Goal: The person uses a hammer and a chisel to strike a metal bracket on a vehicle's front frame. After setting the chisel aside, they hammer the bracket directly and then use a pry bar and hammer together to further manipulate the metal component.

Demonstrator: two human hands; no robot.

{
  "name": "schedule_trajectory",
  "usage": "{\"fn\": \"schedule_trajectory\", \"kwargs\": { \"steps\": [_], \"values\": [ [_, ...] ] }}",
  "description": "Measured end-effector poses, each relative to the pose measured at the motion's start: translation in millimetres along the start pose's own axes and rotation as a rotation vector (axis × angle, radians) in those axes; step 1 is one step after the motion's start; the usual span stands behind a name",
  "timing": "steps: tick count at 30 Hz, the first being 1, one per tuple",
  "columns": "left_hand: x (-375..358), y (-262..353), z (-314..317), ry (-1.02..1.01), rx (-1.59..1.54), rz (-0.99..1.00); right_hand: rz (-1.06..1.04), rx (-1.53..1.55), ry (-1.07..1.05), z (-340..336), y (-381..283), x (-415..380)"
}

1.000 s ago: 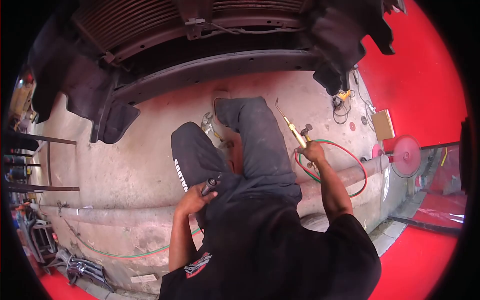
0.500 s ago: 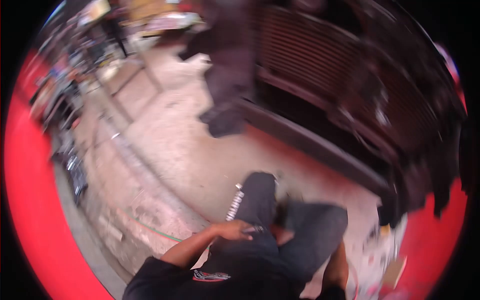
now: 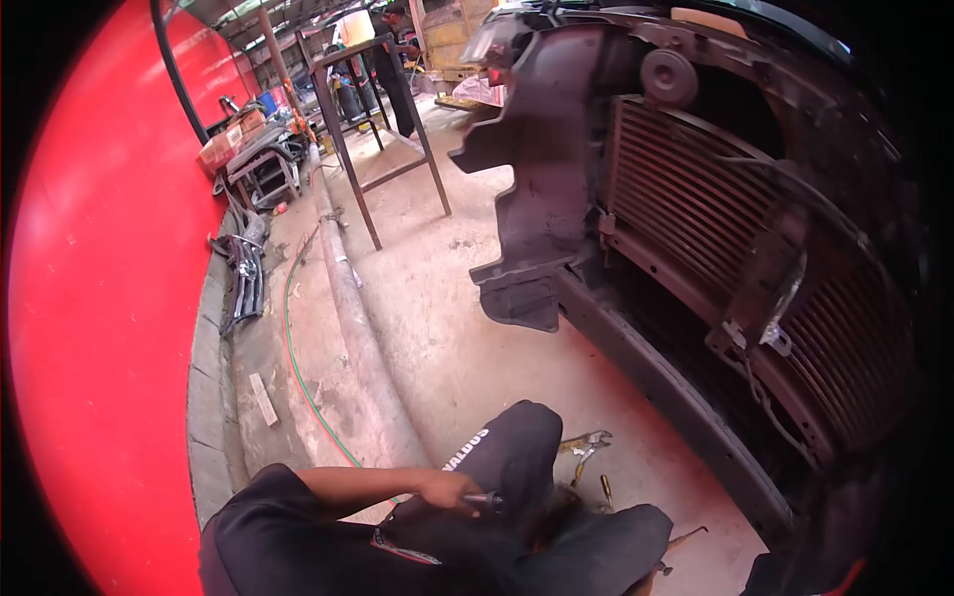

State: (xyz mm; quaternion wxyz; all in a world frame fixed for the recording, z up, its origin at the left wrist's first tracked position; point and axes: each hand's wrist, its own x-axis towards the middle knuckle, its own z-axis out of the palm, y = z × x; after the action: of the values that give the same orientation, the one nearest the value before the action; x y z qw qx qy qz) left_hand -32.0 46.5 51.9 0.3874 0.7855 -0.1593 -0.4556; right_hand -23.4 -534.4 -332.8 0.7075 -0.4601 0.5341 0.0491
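My left hand [image 3: 447, 490] is closed around a short, dark cylindrical object [image 3: 485, 502] above my lap; its exact kind I cannot make out. My right hand is mostly hidden behind my bent right knee [image 3: 641, 531] at the bottom edge, its fingers out of sight. Beside that knee, a thin rod with a bent tip [image 3: 688, 537] sticks out, and whether it is held does not show. Locking pliers [image 3: 588, 449] and a screwdriver [image 3: 605, 488] lie on the floor past my knees. The opened vehicle front [image 3: 686, 199] with its finned radiator stands ahead to the right.
A dark lower crossbeam [image 3: 676, 417] runs close to my right. A long pipe [image 3: 353, 298] and a green-and-red hose [image 3: 291, 328] lie along the floor to my left. A metal stand [image 3: 383, 179], a red wall [image 3: 109, 278] and a person [image 3: 396, 60] are farther back.
My view has swung and become sharp, with the vehicle front now farther right. The floor tools are now plain to see. My left hand still rests over my lap; my right arm is now mostly hidden.
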Motion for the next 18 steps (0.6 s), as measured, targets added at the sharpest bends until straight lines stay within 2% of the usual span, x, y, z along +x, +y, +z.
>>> {"fn": "schedule_trajectory", "kwargs": {
  "steps": [6, 9, 10, 13, 15, 17, 18],
  "values": [
    [-17, 4, 10, 0.055, -0.084, -0.192, 0.016, 0.102, 0.016, -5, 18, 51],
    [-21, -11, 22, 0.162, -0.09, -0.17, 0.013, 0.153, 0.007, -5, 26, 82],
    [-24, 2, 19, 0.139, -0.087, -0.261, 0.012, 0.168, 0.005, -7, 29, 90],
    [-24, 8, 21, 0.17, -0.119, -0.342, 0.003, 0.226, 0.019, -9, 41, 108],
    [-22, -2, 23, 0.174, -0.139, -0.328, -0.008, 0.268, 0.029, -14, 48, 117],
    [-16, -9, 24, 0.221, -0.049, -0.185, -0.034, 0.314, 0.043, -20, 53, 123],
    [-14, -13, 20, 0.206, -0.039, -0.181, -0.051, 0.337, 0.049, -22, 56, 126]
  ]
}}
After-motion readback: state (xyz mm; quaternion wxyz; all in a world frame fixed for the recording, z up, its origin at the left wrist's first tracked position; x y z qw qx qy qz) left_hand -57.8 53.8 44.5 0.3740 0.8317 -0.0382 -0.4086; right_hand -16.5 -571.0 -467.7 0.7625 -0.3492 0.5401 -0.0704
